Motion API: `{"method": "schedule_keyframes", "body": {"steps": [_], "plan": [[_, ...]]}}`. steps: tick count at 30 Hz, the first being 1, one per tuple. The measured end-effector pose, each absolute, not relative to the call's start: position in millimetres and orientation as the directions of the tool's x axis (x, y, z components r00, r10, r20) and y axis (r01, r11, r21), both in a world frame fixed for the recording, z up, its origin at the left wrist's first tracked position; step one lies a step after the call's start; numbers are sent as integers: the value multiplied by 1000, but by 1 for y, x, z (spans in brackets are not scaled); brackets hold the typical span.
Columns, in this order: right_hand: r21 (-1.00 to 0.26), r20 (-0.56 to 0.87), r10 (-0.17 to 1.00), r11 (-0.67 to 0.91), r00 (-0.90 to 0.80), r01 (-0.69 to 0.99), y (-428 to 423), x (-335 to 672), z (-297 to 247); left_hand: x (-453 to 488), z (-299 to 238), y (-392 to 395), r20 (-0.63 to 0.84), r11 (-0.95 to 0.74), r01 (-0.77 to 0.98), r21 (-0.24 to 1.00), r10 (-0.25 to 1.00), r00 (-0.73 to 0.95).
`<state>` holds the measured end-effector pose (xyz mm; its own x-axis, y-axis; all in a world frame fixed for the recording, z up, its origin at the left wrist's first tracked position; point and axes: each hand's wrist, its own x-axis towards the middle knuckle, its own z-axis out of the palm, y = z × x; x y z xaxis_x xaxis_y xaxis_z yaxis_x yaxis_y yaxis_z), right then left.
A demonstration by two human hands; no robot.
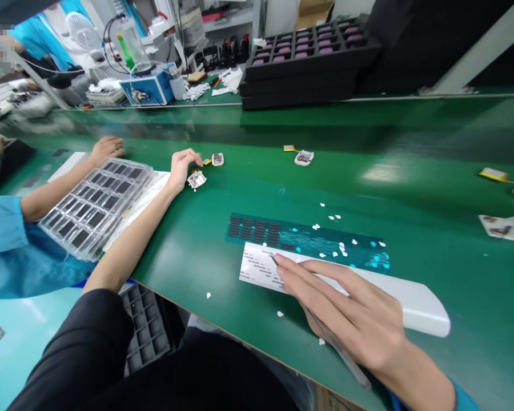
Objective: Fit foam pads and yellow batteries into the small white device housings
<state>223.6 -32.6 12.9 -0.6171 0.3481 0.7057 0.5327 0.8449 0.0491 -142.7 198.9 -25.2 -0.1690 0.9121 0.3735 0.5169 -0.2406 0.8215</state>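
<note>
My left hand (pixel 181 169) reaches out at the left, fingers curled and closed at the edge of a small white electronic device (pixel 196 180); the exact grip is partly hidden. Just beyond it lies a similar open device (pixel 217 159) with a yellow-edged battery (pixel 207 162). In my right hand (pixel 351 314) is a pair of metal tweezers (pixel 340 351), tips down on a printed white backing sheet (pixel 257 267). Behind that sheet runs a teal film strip (pixel 302 238) with rows of dark pieces at its left end. Small white teardrop stickers (pixel 341 246) are scattered about.
A co-worker's hand (pixel 107 148) rests by a clear compartment tray (pixel 98 202) at the left. Another device (pixel 304 158) lies farther back, and a battery (pixel 492 174) at the right. Stacked black foam trays (pixel 300 74) and a blue box (pixel 148 85) stand on the back ledge.
</note>
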Motion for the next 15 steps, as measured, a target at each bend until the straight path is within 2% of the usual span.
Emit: {"method": "schedule_keyframes", "body": {"steps": [4,10,13,15], "plan": [[59,714,327,852,-619,520,-33,222,13,-108,-17,195,429,-300,596,745,900,-84],[100,669,315,860,-674,500,-33,233,-2,10,-7,213,347,-484,557,675,874,340],[126,635,314,860,-706,495,-24,245,-9,48,-12,234,312,-466,568,679,883,352],[191,612,263,866,-746,462,-16,250,-11,56,-19,243,299,-452,567,689,890,346]]}}
